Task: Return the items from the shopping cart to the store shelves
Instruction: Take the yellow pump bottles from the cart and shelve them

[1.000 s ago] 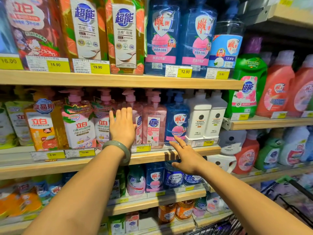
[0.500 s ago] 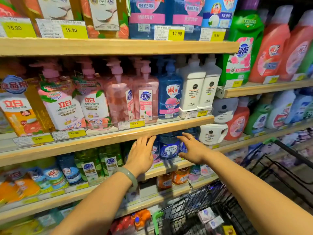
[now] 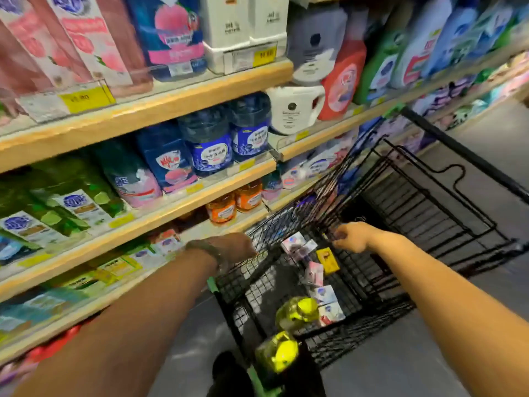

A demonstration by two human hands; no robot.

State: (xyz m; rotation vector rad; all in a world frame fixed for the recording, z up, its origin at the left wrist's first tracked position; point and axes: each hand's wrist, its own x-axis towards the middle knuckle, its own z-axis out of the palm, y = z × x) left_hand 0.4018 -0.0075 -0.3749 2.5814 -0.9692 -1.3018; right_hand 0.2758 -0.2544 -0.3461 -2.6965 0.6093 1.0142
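While both hands are being held over the shopping cart [image 3: 289, 222], beside the shelves [image 3: 171, 104], small boxes [image 3: 315, 273] and yellow-capped bottles [image 3: 297, 310] are being carried inside it — left hand [image 3: 229, 247] blurred, right hand [image 3: 350, 237] curled; neither grasp can be told.

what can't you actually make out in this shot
Head view, motion-blurred throughout:
- left hand: fingers hidden behind its own back at the shopping cart rim; grip unclear
- right hand: fingers curled; blur hides whether they hold anything
- small boxes in the cart: print smeared
- yellow price tag: figures unreadable
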